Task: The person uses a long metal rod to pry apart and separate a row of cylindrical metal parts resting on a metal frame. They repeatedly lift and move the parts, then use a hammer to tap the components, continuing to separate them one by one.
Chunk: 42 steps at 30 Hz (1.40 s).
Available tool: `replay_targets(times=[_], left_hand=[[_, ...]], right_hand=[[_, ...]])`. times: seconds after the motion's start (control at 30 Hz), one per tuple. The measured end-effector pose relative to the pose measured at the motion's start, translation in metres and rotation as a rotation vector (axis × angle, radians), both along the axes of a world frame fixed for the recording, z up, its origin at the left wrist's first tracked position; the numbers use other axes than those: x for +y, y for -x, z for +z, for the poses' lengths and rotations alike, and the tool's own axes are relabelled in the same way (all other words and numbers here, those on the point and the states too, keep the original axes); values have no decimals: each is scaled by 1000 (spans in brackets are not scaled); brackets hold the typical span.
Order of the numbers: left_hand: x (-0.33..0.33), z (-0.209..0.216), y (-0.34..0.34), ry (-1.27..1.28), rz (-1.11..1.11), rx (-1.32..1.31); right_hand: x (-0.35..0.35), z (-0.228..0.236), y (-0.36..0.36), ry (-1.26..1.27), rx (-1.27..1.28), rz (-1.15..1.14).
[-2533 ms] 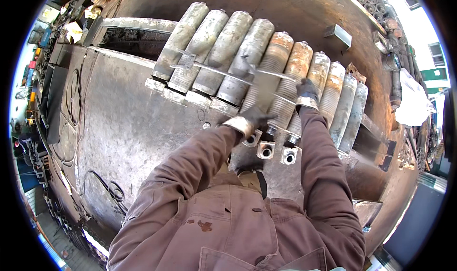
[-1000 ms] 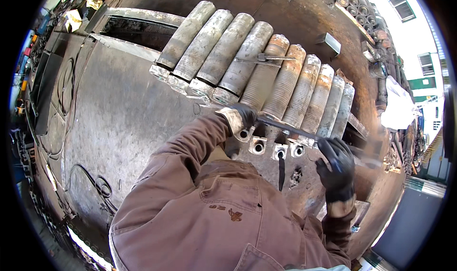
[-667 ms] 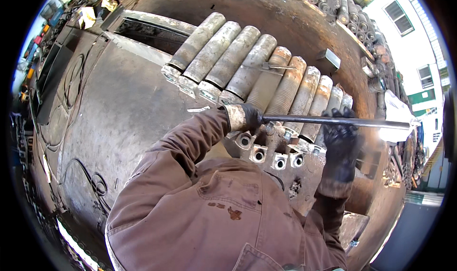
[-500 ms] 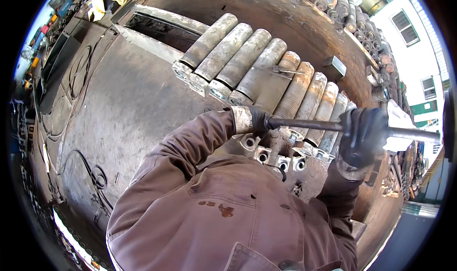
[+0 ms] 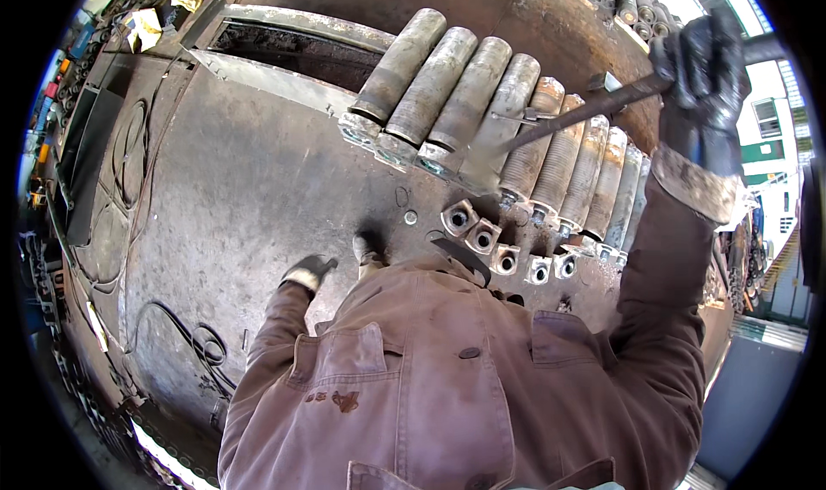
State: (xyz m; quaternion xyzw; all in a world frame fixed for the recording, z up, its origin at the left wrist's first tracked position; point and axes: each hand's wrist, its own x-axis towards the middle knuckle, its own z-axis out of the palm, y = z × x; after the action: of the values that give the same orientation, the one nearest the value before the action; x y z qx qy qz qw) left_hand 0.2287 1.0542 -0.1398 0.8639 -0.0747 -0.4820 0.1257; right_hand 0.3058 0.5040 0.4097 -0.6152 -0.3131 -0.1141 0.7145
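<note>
My right hand (image 5: 705,86), in a black glove, is raised at the upper right and closed round a long dark metal bar (image 5: 602,104). The bar slants down to the left, its lower end over a row of worn metal cylinders (image 5: 471,94); a blurred patch there hides whether it touches them. My left hand (image 5: 315,269), also gloved, hangs low at my left side, away from the bar. Its fingers look stretched out, with nothing seen in them. Several metal blocks with round holes (image 5: 459,219) stand between me and the cylinders' near ends.
A long open metal trough (image 5: 284,81) lies beyond the cylinders' left end. Loops of cable (image 5: 206,344) lie on the stained metal floor (image 5: 232,180) at the left. More cylinders (image 5: 628,8) are stacked at the far right. A small round piece (image 5: 410,218) lies near my boot (image 5: 365,247).
My left hand has let go of the bar and dropped to my left side. My right hand has lifted its end up and away, so the bar now slants from upper right to lower left.
</note>
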Motion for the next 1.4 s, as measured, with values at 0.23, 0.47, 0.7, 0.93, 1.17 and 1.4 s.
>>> replay_targets(times=[0.23, 0.47, 0.7, 0.93, 1.17, 1.4], left_hand=[[161, -65, 44, -85, 596, 455], [133, -78, -22, 257, 778, 233], [78, -35, -90, 338, 461, 242], [112, -54, -93, 146, 517, 347], [132, -72, -83, -29, 426, 400], [67, -48, -117, 278, 396, 276]], right_hand=[[61, -86, -78, 9, 242, -333], [65, -96, -116, 31, 459, -526], [31, -143, -113, 41, 574, -573], [7, -260, -13, -264, 454, -329], [31, -256, 63, -408, 415, -675], [15, -115, 26, -279, 270, -772]])
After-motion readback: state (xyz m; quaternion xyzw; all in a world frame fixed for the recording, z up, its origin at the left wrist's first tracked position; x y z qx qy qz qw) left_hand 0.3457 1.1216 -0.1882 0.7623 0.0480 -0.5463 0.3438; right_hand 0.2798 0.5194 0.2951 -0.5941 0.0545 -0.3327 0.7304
